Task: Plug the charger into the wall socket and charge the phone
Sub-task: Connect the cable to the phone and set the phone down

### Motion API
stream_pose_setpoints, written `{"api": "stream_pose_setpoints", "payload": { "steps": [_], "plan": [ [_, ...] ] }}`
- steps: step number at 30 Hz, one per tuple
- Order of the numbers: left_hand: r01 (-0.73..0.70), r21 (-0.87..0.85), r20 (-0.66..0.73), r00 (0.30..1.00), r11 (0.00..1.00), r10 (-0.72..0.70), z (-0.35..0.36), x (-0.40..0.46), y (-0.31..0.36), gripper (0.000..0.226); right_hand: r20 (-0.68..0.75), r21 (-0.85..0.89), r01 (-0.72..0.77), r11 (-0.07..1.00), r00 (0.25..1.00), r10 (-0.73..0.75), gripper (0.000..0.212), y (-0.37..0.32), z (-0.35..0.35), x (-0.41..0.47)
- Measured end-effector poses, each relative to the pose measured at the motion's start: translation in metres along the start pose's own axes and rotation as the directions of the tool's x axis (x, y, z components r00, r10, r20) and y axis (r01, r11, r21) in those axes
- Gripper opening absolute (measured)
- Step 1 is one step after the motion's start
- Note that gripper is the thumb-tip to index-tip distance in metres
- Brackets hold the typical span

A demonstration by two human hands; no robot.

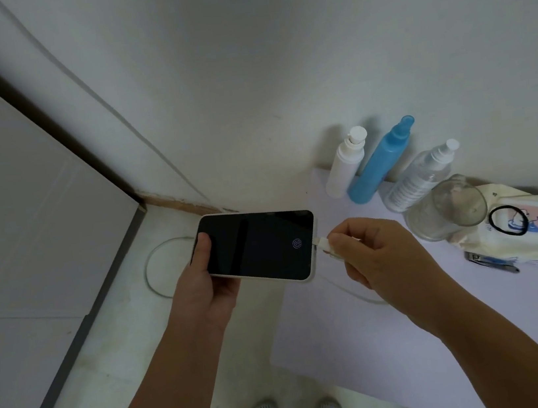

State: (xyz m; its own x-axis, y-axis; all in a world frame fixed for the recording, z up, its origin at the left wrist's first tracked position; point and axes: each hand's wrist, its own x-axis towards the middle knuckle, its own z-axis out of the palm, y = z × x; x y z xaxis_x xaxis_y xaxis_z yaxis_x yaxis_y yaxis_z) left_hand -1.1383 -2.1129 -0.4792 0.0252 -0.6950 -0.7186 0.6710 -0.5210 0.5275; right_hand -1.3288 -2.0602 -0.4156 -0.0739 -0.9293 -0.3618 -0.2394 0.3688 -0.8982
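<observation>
My left hand (204,282) holds a phone (256,245) flat and sideways, thumb on its left end. The dark screen shows a small fingerprint icon near the right end. My right hand (376,251) pinches the white cable plug (322,242) right at the phone's right-end port; how deep it sits cannot be told. The white cable (153,275) loops over the floor behind the phone and also trails under my right hand across the table. No wall socket or charger brick shows in the head view.
A pale lilac table (368,356) stands at the right against the white wall. On it are a white pump bottle (345,163), a blue spray bottle (381,162), a clear spray bottle (421,177), a glass cup (448,209), a wipes pack (534,229) with a hair tie, and nail clippers (490,261). Door at left.
</observation>
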Motion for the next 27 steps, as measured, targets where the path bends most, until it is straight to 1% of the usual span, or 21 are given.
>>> {"api": "stream_pose_setpoints", "payload": {
  "steps": [4,8,10,13,18,21,27],
  "plan": [
    [-0.006,-0.005,-0.009,1.000,1.000,0.006,-0.001,0.000,0.002,0.016,-0.028,-0.028,0.011,1.000,1.000,-0.012,0.026,-0.001,-0.001,-0.001],
    [-0.021,0.002,-0.004,1.000,1.000,0.021,-0.001,0.000,0.002,0.015,-0.021,-0.047,0.001,0.999,1.000,-0.002,0.022,0.000,0.001,0.000],
    [-0.035,0.026,0.011,0.999,0.999,0.034,-0.002,0.001,0.001,0.014,-0.012,-0.068,-0.002,0.998,1.000,0.001,0.021,-0.001,0.001,0.000],
    [-0.077,0.069,0.035,0.997,0.995,0.074,-0.003,0.004,0.002,0.011,0.013,-0.129,-0.010,0.992,1.000,0.012,0.026,-0.003,-0.001,0.001],
    [-0.141,0.156,0.077,0.988,0.978,0.130,-0.003,0.008,0.005,0.010,0.086,-0.160,-0.068,0.985,0.993,0.082,0.032,-0.005,-0.005,0.003],
    [-0.165,0.193,0.095,0.984,0.967,0.149,-0.003,0.009,0.006,0.010,0.091,-0.186,-0.092,0.978,0.990,0.110,0.031,-0.005,-0.007,0.004],
    [-0.179,0.216,0.117,0.981,0.960,0.157,0.001,0.009,0.005,0.008,0.102,-0.243,-0.086,0.966,0.988,0.114,0.025,-0.004,-0.010,0.006]
  ]
}}
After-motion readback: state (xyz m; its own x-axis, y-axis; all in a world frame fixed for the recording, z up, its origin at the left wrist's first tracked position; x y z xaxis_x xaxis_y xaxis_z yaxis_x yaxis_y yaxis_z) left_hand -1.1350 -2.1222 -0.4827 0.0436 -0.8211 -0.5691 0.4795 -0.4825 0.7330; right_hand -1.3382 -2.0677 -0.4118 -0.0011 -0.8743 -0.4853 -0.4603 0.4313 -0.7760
